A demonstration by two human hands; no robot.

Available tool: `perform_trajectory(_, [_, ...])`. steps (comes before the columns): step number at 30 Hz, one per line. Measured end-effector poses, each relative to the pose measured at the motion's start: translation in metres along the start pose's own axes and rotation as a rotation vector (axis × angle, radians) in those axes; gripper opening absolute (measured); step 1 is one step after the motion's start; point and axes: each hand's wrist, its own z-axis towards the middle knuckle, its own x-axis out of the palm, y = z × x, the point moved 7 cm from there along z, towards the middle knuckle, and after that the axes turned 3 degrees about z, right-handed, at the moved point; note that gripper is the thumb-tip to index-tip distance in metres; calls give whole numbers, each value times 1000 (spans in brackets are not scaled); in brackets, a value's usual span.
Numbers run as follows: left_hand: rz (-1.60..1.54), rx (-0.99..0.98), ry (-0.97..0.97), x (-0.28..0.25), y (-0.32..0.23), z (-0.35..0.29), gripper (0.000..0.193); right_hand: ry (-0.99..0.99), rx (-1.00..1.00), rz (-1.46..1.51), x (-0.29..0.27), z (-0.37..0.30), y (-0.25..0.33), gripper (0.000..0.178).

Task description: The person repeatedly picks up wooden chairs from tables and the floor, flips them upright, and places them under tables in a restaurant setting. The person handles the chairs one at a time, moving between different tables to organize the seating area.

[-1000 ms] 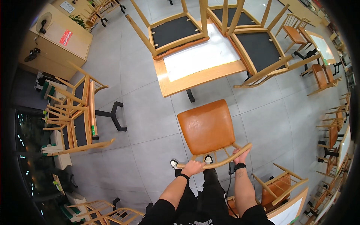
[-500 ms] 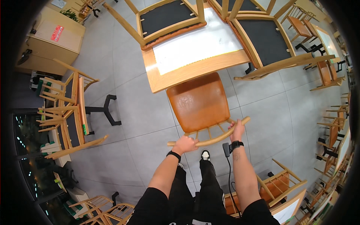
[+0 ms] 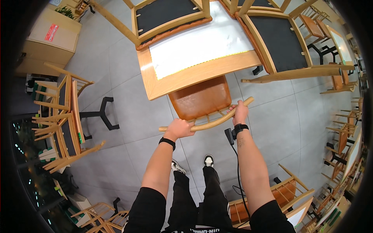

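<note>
In front of me stands a wooden chair (image 3: pixel 202 97) with an orange-brown seat, its front part hidden under the edge of a wooden table (image 3: pixel 206 72). My left hand (image 3: pixel 178 129) is wrapped round the left part of the chair's curved top rail. Farther right, my right hand (image 3: pixel 240 112) grips the same rail near its other end. Thin spindles join the rail to the seat. The table has a white top panel, and upturned chairs rest on it, one at the left (image 3: pixel 169 21) and one at the right (image 3: pixel 276 42).
More upturned chairs (image 3: pixel 64 116) sit on a table at the left, over a black forked base (image 3: pixel 103 113). Behind me at the right is another chair (image 3: pixel 283 194) by a table. A tan cabinet (image 3: pixel 54 37) stands far left. Grey tiles (image 3: pixel 268 136) cover the floor.
The chair has slid forward, so more of its seat is under the table. Both my hands have moved forward with the rail, still gripping it, and my left foot shows more.
</note>
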Motion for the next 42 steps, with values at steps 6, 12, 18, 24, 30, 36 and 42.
perform_trajectory(6, [43,-58,102,-18,21,21,28,-20,-1,63,33,2,16,20])
perform_trajectory(12, [17,0,107,-21,22,23,30,-37,-8,8,32,10,13,21])
perform_trajectory(18, [-6,3,158,-12,25,23,32,-60,-32,-72,30,3,14,26])
perform_trajectory(24, [-37,-19,172,-10,29,24,36,-130,-54,-152,34,-5,25,31])
perform_trajectory(30, [-21,-22,230,-8,28,27,38,-145,-50,-128,31,-1,20,31])
perform_trajectory(36, [-82,-66,383,-14,26,28,46,-92,-37,-222,23,6,9,32])
perform_trajectory(42, [-17,-153,371,-10,27,26,47,103,-18,-575,8,12,14,39])
